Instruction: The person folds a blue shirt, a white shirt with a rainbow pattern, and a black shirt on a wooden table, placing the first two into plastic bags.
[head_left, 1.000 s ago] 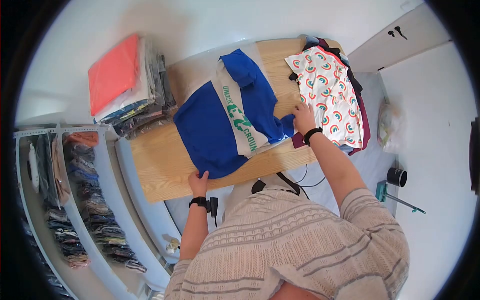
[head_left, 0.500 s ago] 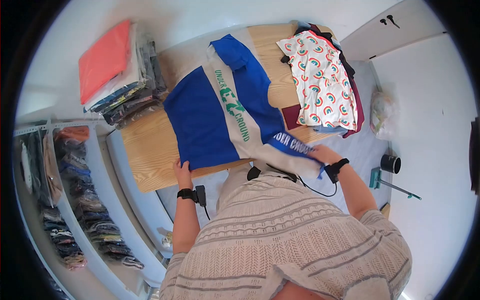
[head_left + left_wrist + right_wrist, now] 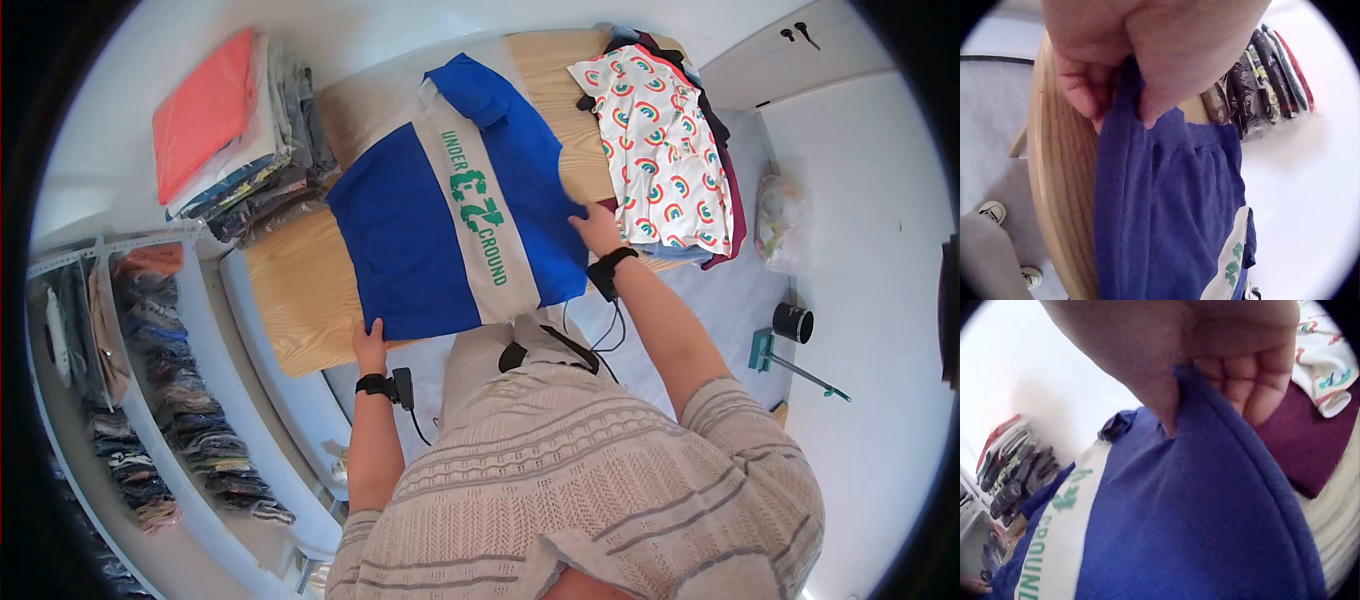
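Note:
A blue sweatshirt (image 3: 400,230) with a pale band and green lettering is spread over the wooden table (image 3: 290,300), its print facing up. At its near left corner my left hand (image 3: 369,348) pinches the fabric between thumb and fingers; the left wrist view shows the blue cloth (image 3: 1166,206) gathered there. My right hand (image 3: 600,232) grips the sweatshirt's right edge, and in the right wrist view that edge (image 3: 1241,437) is drawn up into a peak under the thumb. A bunched blue part (image 3: 470,90) lies at the far end.
A rainbow-print white shirt (image 3: 660,150) tops a clothes pile on the table's right. Bagged garments (image 3: 215,120) are stacked at the back left. Clear plastic (image 3: 360,120) lies beyond the sweatshirt. Shelves (image 3: 180,400) of packed clothes stand at left; a black bin (image 3: 793,323) is on the floor at right.
My right hand first pulled the lettered sleeve toward me and right, then moved back up to the sweatshirt's right edge; that lettering is now out of sight. My left hand stays at the near left corner.

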`<state>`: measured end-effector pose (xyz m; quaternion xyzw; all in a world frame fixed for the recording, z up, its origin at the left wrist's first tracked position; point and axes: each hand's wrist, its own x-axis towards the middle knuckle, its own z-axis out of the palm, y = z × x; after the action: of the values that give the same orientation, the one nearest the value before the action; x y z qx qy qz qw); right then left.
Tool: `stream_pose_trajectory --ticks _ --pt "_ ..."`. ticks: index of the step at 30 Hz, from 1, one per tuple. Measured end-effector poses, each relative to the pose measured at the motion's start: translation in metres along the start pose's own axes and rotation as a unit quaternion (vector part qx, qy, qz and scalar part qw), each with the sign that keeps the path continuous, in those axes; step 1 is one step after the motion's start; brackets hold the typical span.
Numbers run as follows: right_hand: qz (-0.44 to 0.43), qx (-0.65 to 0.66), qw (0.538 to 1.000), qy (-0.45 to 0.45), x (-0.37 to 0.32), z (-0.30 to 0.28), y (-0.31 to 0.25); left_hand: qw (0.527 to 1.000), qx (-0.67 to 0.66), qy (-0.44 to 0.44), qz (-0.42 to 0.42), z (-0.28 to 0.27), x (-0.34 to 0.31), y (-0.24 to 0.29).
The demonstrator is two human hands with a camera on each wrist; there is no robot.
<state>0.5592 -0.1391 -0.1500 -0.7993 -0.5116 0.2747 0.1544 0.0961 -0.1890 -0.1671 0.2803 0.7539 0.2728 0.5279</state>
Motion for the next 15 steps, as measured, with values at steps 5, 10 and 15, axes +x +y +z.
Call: stream_pose_trajectory --ticks 5,10,15 --pt "0.002 -0.075 0.995 0.067 -0.044 -0.019 0.02 0.981 0.14 0.041 0.13 -0.01 0.013 -0.026" --pt "0.004 0.024 0.999 0.035 -0.023 -0.028 0.031 0.957 0.241 0.088 0.134 -0.003 0.005 -0.005" --pt "-0.018 0.122 0.992 -0.006 0.047 -0.054 -0.034 0.926 0.258 0.148 0.231 -0.011 0.001 0.069"
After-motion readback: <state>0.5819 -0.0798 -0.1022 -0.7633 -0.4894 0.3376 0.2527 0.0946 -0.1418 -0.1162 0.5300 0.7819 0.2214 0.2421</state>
